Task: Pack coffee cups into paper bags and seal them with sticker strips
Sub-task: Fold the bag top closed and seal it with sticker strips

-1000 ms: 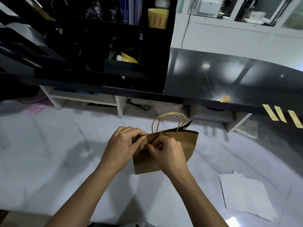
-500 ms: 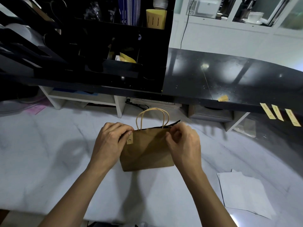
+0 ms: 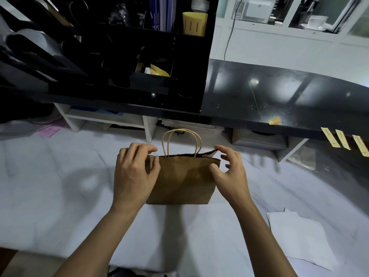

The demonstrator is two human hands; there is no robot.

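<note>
Both forearms reach in from the bottom edge, over a white marbled counter (image 3: 60,186). Left hand (image 3: 133,172) sits at the upper left corner of the brown paper bag (image 3: 183,180), fingers curled over the rim, thumb pressing a small sticker strip (image 3: 152,163) on the bag's front face, so it grips that corner. Right hand (image 3: 229,172) is at the bag's right edge, fingers spread and loosely bent, thumb touching the side, index tip near the raised rear corner; not closed round anything. Bag stands upright on the counter between the hands, twisted paper handles (image 3: 181,141) sticking up, mouth slightly gaping on the right; contents not visible. White paper sheets (image 3: 299,236) lie flat on the counter at lower right. Further back, a black glossy raised ledge (image 3: 279,100) runs across, with three tan sticker strips (image 3: 343,140) hanging off its front edge at right and a small yellow scrap (image 3: 275,120) on top. Black organiser shelf (image 3: 139,56) stands on the ledge at left, holding a yellow sleeve pack (image 3: 194,24). White cabinets with glass doors (image 3: 299,17) behind.
</note>
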